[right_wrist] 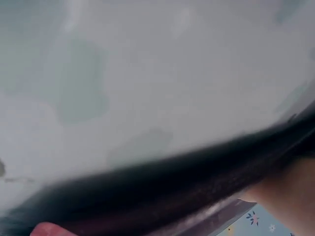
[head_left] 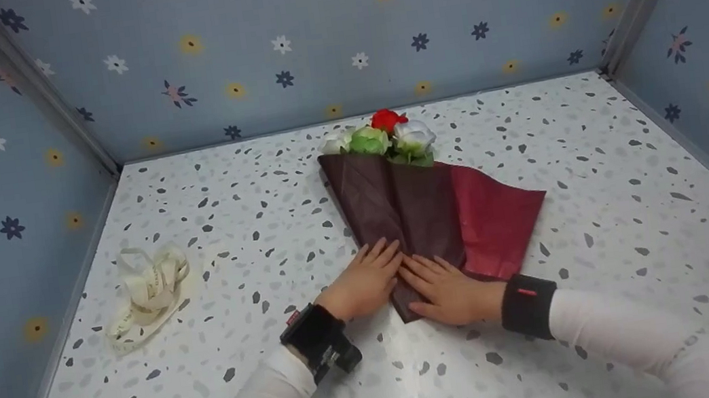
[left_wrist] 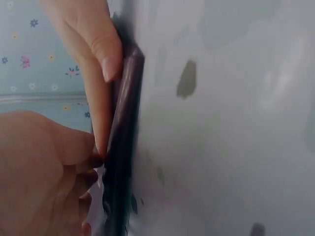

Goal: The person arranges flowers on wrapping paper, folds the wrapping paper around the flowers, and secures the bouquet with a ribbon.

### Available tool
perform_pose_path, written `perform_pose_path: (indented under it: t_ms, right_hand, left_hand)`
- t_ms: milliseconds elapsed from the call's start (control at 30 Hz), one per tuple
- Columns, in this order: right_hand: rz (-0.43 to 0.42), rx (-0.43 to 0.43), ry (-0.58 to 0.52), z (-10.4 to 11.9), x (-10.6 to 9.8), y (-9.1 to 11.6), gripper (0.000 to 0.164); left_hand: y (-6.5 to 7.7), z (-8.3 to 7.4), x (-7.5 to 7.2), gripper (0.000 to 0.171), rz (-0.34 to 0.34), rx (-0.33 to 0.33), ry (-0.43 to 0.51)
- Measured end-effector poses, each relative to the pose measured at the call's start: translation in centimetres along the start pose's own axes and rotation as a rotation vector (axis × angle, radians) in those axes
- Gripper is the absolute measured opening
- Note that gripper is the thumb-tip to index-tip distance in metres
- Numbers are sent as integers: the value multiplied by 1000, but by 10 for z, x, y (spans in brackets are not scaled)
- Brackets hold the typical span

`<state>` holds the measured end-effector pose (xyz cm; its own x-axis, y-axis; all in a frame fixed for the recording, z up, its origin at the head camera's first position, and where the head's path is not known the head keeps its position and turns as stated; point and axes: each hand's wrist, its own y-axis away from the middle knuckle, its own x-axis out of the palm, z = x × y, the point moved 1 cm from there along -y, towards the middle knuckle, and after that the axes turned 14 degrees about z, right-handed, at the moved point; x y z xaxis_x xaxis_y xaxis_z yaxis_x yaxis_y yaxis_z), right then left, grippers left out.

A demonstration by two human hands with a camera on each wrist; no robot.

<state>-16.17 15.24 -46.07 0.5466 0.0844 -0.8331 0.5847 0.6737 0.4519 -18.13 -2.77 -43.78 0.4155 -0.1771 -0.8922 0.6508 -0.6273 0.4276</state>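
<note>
A bouquet lies on the speckled tabletop in the head view, wrapped in dark brown paper (head_left: 426, 210) whose right flap (head_left: 494, 218) shows red. A red flower (head_left: 388, 119), a green one (head_left: 367, 141) and white ones (head_left: 414, 135) poke out of the top. My left hand (head_left: 366, 284) rests with extended fingers on the lower left of the wrap. Beside it, my right hand (head_left: 452, 292) lies spread over the narrow lower end, fingertips close to the left hand's. In the left wrist view the paper's folded edge (left_wrist: 127, 98) runs under the fingers. The flower stems are hidden.
A loose heap of cream ribbon (head_left: 150, 287) lies on the left of the tabletop (head_left: 270, 388). Blue flower-patterned panels (head_left: 306, 41) stand along the back and both sides.
</note>
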Motion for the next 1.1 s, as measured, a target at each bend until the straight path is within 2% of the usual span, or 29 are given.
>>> perform_pose_path:
  t_ms: [167, 300, 467, 633, 767, 933, 1000, 1100]
  right_hand:
    - [-10, 2, 21, 3, 2, 1, 64]
    - [-5, 18, 33, 3, 2, 0, 64]
    - [-37, 9, 33, 4, 3, 0, 63]
    - [-61, -11, 29, 3, 5, 0, 63]
    - [-63, -20, 30, 4, 6, 0, 62]
    - [-67, -27, 46, 4, 6, -1, 62]
    - [-66, -28, 48, 4, 5, 0, 62]
    - [-67, -25, 53, 4, 4, 0, 62]
  left_hand:
    - [-18, 12, -4, 52, 18, 44, 85]
    - [-36, 18, -10, 54, 27, 24, 150]
    - [-54, 28, -19, 56, 35, -91, 218]
    - [-68, 41, -21, 61, 36, -202, 216]
    - [-67, 48, -23, 61, 8, -262, 255]
    - [-66, 67, -26, 65, -14, -406, 351]
    - [-66, 75, -27, 67, -8, -456, 363]
    - [-67, 87, -31, 68, 0, -496, 358]
